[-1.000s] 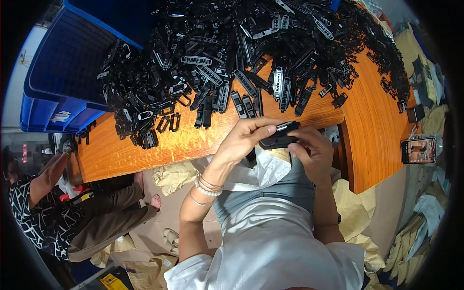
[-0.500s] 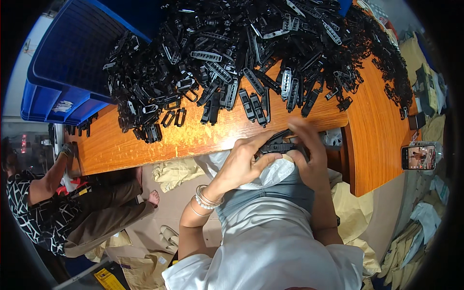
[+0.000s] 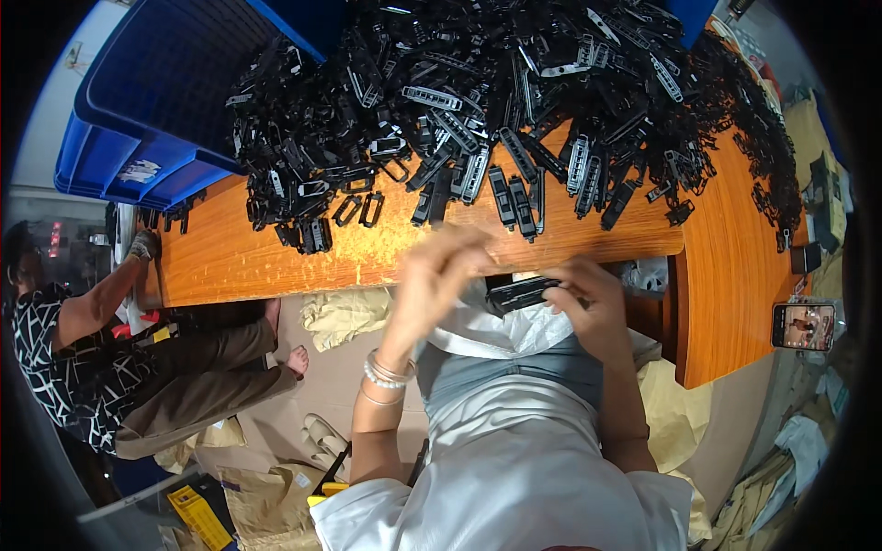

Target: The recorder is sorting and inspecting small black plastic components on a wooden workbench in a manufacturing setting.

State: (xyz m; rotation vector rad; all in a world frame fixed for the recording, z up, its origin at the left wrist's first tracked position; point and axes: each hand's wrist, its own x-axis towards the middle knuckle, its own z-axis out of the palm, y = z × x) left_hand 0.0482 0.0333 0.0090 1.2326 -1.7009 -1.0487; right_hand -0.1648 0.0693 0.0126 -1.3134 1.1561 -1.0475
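Half a second ago both hands were at the dark piece; now the left hand (image 3: 432,274) is off it, a blur over the near edge of the curved, orange-brown wooden table (image 3: 730,275). Whether its fingers are open or closed I can't tell. So the right hand (image 3: 593,301) alone has the slim black plastic part (image 3: 522,294), its fingers pinching the right end, just off the table's near edge, above a white cloth (image 3: 496,335) on the lap.

Across the table's far side spreads a big heap of black plastic pieces (image 3: 459,87), many long and slotted; a few lie loose toward the near edge. A deep blue plastic crate (image 3: 138,151) stands at the table's left end, where a co-worker in a black-and-white patterned top (image 3: 78,376) reaches in. Beyond its right end is a lit phone (image 3: 804,327).
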